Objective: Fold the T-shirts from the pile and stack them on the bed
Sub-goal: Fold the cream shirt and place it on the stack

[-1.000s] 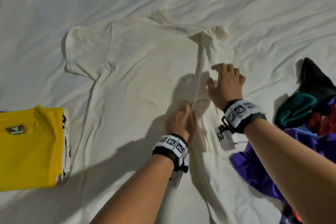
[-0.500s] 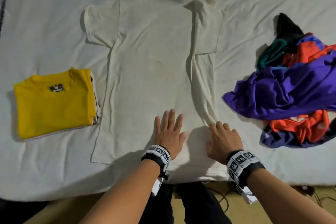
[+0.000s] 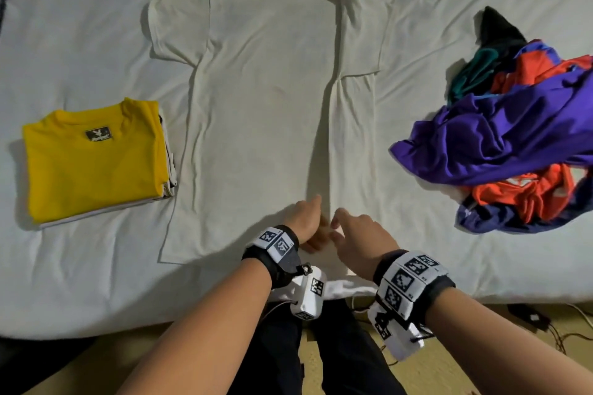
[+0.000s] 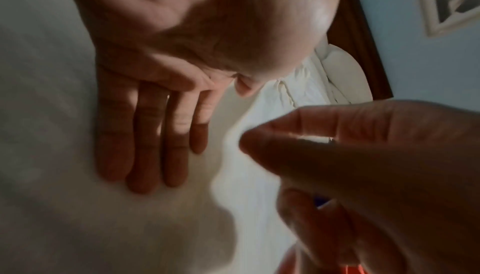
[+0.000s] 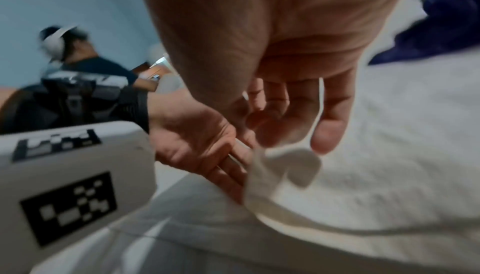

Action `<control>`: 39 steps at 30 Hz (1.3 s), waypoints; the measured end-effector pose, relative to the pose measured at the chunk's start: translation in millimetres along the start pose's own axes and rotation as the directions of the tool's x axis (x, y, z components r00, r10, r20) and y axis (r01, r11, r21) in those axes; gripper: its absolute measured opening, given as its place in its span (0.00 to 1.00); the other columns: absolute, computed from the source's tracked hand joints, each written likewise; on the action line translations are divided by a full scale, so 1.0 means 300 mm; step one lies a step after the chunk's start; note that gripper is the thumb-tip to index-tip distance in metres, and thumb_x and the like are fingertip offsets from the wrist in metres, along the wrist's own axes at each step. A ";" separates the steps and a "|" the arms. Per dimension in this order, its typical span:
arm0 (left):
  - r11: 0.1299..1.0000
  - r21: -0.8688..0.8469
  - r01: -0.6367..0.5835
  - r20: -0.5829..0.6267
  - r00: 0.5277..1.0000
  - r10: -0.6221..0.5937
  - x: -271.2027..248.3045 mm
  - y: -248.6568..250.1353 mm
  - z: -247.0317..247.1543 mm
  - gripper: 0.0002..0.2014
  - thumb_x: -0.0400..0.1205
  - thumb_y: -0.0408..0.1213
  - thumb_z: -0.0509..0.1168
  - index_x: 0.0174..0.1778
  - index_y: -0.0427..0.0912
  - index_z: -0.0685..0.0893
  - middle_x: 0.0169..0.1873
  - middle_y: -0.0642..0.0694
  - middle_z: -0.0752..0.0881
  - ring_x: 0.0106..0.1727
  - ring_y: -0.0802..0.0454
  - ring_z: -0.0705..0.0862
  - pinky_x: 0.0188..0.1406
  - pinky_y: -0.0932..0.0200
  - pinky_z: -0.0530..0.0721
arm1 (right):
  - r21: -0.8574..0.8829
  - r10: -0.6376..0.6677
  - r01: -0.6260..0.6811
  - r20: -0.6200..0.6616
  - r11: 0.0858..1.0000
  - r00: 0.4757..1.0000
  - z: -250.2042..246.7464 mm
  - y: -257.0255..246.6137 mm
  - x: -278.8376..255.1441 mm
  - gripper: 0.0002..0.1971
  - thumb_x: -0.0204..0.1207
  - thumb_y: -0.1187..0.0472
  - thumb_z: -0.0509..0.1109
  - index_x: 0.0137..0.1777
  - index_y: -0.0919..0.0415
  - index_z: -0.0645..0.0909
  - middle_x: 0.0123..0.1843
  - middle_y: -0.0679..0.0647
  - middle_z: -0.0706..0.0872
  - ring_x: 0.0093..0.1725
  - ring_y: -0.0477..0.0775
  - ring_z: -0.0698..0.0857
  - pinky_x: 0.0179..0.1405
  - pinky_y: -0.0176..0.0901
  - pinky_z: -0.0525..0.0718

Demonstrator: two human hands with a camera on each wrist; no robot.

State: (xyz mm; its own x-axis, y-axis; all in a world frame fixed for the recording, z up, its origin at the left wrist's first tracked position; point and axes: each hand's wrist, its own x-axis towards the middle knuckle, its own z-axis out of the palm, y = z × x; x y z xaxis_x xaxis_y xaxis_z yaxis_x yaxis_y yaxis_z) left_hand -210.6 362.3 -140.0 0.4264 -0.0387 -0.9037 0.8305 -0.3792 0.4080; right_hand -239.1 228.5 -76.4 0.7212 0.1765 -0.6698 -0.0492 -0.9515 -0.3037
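Note:
A cream T-shirt (image 3: pixel 263 90) lies spread on the white bed (image 3: pixel 80 282), its right side and sleeve folded inward along a lengthwise crease. Both hands meet at the near hem beside that crease. My left hand (image 3: pixel 316 224) has straight fingers (image 4: pixel 145 145) lying flat against the cloth. My right hand (image 3: pixel 340 228) is just to its right, and its thumb and fingers (image 5: pixel 327 134) pinch a lifted curl of the hem (image 5: pixel 285 167). A folded yellow T-shirt (image 3: pixel 93 157) tops a small stack at the left.
A loose pile of purple, orange, teal and black clothes (image 3: pixel 507 138) sits at the right of the bed. The bed's near edge runs just below my wrists, with floor and cables (image 3: pixel 529 317) beyond. Another person (image 5: pixel 78 69) appears in the right wrist view.
Both hands were flat on the lower shirt half a second ago. They have drawn together at the hem by the crease, and the right hand has taken hold of the hem.

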 end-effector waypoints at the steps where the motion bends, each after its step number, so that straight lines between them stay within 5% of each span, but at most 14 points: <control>1: 0.998 -0.062 0.029 0.016 0.999 -0.028 -0.006 -0.002 0.009 0.41 0.89 0.63 0.43 0.52 0.28 0.87 0.39 0.27 0.91 0.33 0.37 0.89 0.36 0.44 0.92 | 0.042 0.026 -0.025 -0.022 0.999 0.999 0.016 0.010 0.008 0.09 0.87 0.49 0.61 0.58 0.51 0.76 0.48 0.54 0.86 0.45 0.60 0.85 0.40 0.49 0.79; 3: 0.998 -0.049 0.028 -0.029 0.999 -0.029 -0.005 -0.009 0.024 0.47 0.85 0.72 0.40 0.49 0.30 0.86 0.38 0.27 0.91 0.38 0.35 0.92 0.42 0.43 0.92 | 0.103 0.123 -0.110 -0.128 0.989 0.984 0.035 0.056 0.034 0.12 0.87 0.46 0.58 0.56 0.50 0.78 0.51 0.54 0.86 0.48 0.60 0.85 0.45 0.51 0.82; 5: 0.997 0.074 -0.009 -0.107 0.994 0.017 0.002 -0.012 0.048 0.44 0.84 0.74 0.41 0.46 0.34 0.83 0.41 0.32 0.91 0.42 0.36 0.92 0.49 0.44 0.91 | 0.228 0.251 -0.195 -0.252 0.954 0.935 0.052 0.123 0.072 0.09 0.86 0.54 0.59 0.62 0.54 0.76 0.60 0.57 0.81 0.57 0.63 0.82 0.51 0.55 0.81; 10: 0.928 0.363 -0.083 -0.209 0.963 0.168 0.009 -0.034 0.138 0.26 0.85 0.53 0.54 0.59 0.35 0.86 0.56 0.34 0.89 0.55 0.34 0.88 0.56 0.52 0.85 | 0.470 0.535 -0.384 -0.246 0.795 0.808 0.113 0.189 0.134 0.11 0.88 0.56 0.55 0.66 0.58 0.68 0.66 0.62 0.77 0.57 0.73 0.82 0.49 0.59 0.76; 13: 0.902 0.415 -0.117 -0.287 0.924 0.252 -0.014 -0.044 0.171 0.20 0.91 0.42 0.51 0.61 0.32 0.84 0.59 0.32 0.88 0.61 0.33 0.85 0.54 0.50 0.79 | 0.410 0.501 -0.364 -0.301 0.836 0.811 0.146 0.186 0.140 0.11 0.89 0.51 0.53 0.63 0.55 0.66 0.61 0.61 0.83 0.53 0.71 0.85 0.47 0.57 0.75; 17: 0.903 0.411 -0.126 -0.346 0.895 0.282 -0.029 -0.084 0.173 0.16 0.93 0.43 0.50 0.63 0.37 0.78 0.60 0.37 0.87 0.61 0.36 0.86 0.50 0.50 0.79 | 0.328 0.419 -0.311 -0.341 0.892 0.842 0.175 0.192 0.142 0.10 0.90 0.48 0.52 0.60 0.53 0.62 0.50 0.61 0.89 0.45 0.69 0.87 0.43 0.56 0.77; 21: 0.802 0.580 -0.143 -0.310 0.871 0.381 -0.046 -0.109 0.162 0.15 0.94 0.41 0.48 0.62 0.37 0.76 0.58 0.37 0.87 0.59 0.36 0.87 0.46 0.51 0.78 | 0.279 0.377 -0.288 -0.354 0.916 0.856 0.192 0.191 0.121 0.12 0.90 0.47 0.51 0.63 0.55 0.62 0.47 0.61 0.89 0.45 0.69 0.88 0.41 0.54 0.74; 26: 0.686 0.726 -0.043 -0.228 0.926 0.300 -0.066 -0.058 0.086 0.17 0.91 0.41 0.51 0.62 0.41 0.84 0.59 0.40 0.89 0.60 0.36 0.87 0.52 0.50 0.82 | 0.128 0.359 -0.336 -0.296 0.933 0.885 0.152 0.231 0.105 0.18 0.88 0.41 0.49 0.64 0.55 0.60 0.51 0.61 0.87 0.45 0.68 0.88 0.44 0.56 0.81; 29: 0.674 0.738 -0.035 -0.308 0.871 0.383 -0.050 0.044 -0.003 0.20 0.92 0.43 0.47 0.61 0.40 0.84 0.58 0.36 0.89 0.60 0.34 0.87 0.52 0.48 0.79 | 0.034 0.278 -0.284 -0.348 0.958 0.895 0.093 0.245 0.119 0.27 0.85 0.36 0.52 0.74 0.54 0.61 0.63 0.60 0.78 0.54 0.69 0.84 0.45 0.59 0.83; 32: 0.532 0.832 -0.158 -0.224 0.781 0.583 0.026 0.155 0.005 0.18 0.92 0.42 0.50 0.72 0.38 0.75 0.70 0.34 0.80 0.71 0.33 0.77 0.61 0.40 0.77 | -0.095 0.101 -0.157 -0.433 0.983 0.896 0.045 0.243 0.213 0.31 0.87 0.42 0.54 0.85 0.58 0.57 0.80 0.62 0.69 0.74 0.68 0.73 0.63 0.64 0.79; 34: 0.352 0.896 -0.269 -0.003 0.791 0.612 0.111 0.187 0.048 0.28 0.91 0.41 0.51 0.88 0.40 0.57 0.87 0.34 0.57 0.87 0.33 0.57 0.81 0.31 0.65 | -0.165 0.008 -0.082 -0.407 0.983 0.913 0.021 0.239 0.311 0.33 0.89 0.47 0.49 0.90 0.59 0.48 0.91 0.61 0.51 0.89 0.65 0.54 0.82 0.64 0.63; 36: 0.179 0.938 -0.296 0.143 0.803 0.579 0.192 0.170 0.052 0.35 0.89 0.43 0.51 0.91 0.43 0.43 0.90 0.41 0.38 0.90 0.38 0.38 0.85 0.27 0.47 | -0.257 -0.083 -0.009 -0.344 0.966 0.935 0.015 0.254 0.391 0.34 0.87 0.47 0.42 0.90 0.58 0.40 0.91 0.57 0.38 0.90 0.60 0.39 0.88 0.62 0.49; 39: 0.017 0.970 -0.242 0.181 0.769 0.613 0.253 0.098 -0.014 0.34 0.91 0.52 0.41 0.90 0.45 0.37 0.89 0.45 0.34 0.90 0.43 0.37 0.85 0.30 0.44 | -0.292 -0.153 0.082 -0.230 0.953 0.961 0.034 0.318 0.432 0.36 0.85 0.43 0.38 0.91 0.55 0.39 0.91 0.53 0.35 0.90 0.59 0.37 0.88 0.64 0.46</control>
State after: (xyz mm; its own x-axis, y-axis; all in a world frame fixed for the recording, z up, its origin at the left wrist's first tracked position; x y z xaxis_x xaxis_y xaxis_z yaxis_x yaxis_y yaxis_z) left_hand -152.3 352.2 -195.9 0.7718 -0.4297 -0.4687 -0.4367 -0.8940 0.1005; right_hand -157.4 163.2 -198.9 0.8594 0.2575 -0.4418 0.2139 -0.9658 -0.1468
